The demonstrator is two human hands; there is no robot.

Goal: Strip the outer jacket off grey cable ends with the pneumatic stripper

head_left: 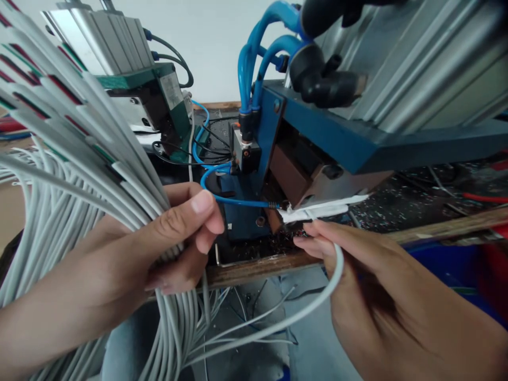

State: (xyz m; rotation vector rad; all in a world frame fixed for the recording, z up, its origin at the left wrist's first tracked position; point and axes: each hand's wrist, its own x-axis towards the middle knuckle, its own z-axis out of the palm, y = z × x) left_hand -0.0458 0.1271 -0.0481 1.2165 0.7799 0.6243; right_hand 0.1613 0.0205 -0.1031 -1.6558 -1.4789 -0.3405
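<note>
Here, cable point(317, 304) curving up toward blue press point(337, 132), tip forward

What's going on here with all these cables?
The left hand is closed around a thick bundle of white round cables, many with red, black and green inner wires showing at their ends. The right hand pinches a single white cable and holds its end at the white padding under the blue metal machine with silver ribbed housing. Small coloured scraps lie scattered on the dark bench top.
</note>
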